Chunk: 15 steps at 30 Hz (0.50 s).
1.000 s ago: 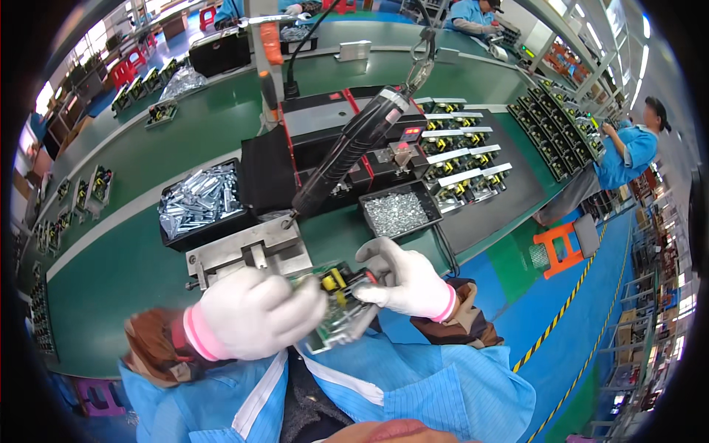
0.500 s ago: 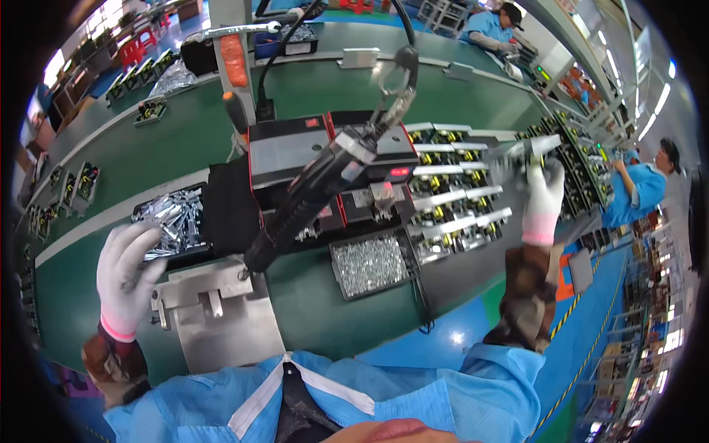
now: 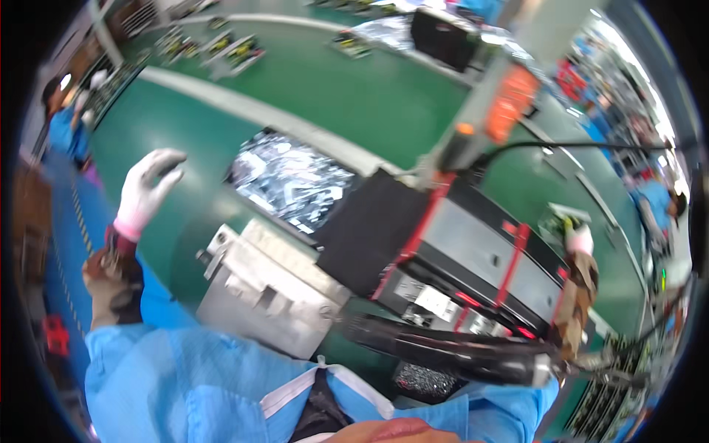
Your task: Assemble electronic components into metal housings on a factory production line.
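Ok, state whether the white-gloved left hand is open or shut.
The left hand is open: its fingers and thumb stand apart, nothing between.

Left hand [image 3: 148, 192]: white-gloved, pink-cuffed
Right sleeve [image 3: 578, 299]: brown camouflage
Circuit board [image 3: 551, 228]: green, yellow
Machine [image 3: 464, 235]: black, grey, red-striped
Bench [image 3: 177, 140]: green

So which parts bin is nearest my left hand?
The black bin of larger, shiny metal pieces, right of your left hand; the small-parts bin, holding tiny metal bits, sits farther right, by the black screwdriver.

Green workbench [image 3: 170, 122], blue floor [image 3: 55, 229], yellow-black striped line [image 3: 80, 210]
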Tool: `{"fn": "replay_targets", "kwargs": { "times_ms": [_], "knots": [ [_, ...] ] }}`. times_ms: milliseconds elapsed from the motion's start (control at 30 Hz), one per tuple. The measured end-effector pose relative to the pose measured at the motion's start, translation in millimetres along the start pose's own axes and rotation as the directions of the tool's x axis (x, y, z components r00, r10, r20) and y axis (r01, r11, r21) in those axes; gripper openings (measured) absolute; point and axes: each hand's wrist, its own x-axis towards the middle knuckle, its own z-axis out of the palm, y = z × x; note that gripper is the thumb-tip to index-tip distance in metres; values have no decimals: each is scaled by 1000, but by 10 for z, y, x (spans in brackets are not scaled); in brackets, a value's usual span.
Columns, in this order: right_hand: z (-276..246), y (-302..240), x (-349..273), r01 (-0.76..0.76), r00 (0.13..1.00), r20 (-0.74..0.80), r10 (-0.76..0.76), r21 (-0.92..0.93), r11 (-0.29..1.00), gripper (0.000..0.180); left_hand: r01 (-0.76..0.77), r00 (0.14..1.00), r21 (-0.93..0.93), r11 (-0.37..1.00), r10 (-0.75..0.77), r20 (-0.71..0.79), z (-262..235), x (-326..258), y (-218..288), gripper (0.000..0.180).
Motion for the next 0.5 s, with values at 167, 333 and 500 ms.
{"fn": "replay_targets", "kwargs": {
  "times_ms": [167, 333, 500],
  "knots": [
    [-9, 434, 106, 165, 917, 373, -142, -31, 986, 33, 122, 991, -96, 988, -116, 65, 3, -82, -140, 21],
    [-608, 864, 148, 49, 993, 119, -25, -208, 977, 32, -204, 971, -77, 976, 211, 115, 274, 336, -102, 22],
    [-1558, -35, -1064, 33, 998, 42, -39, 140, 990, 30, -554, 822, -126, 823, 565, 73, 840, 839, 206, 21]
  ]
}}
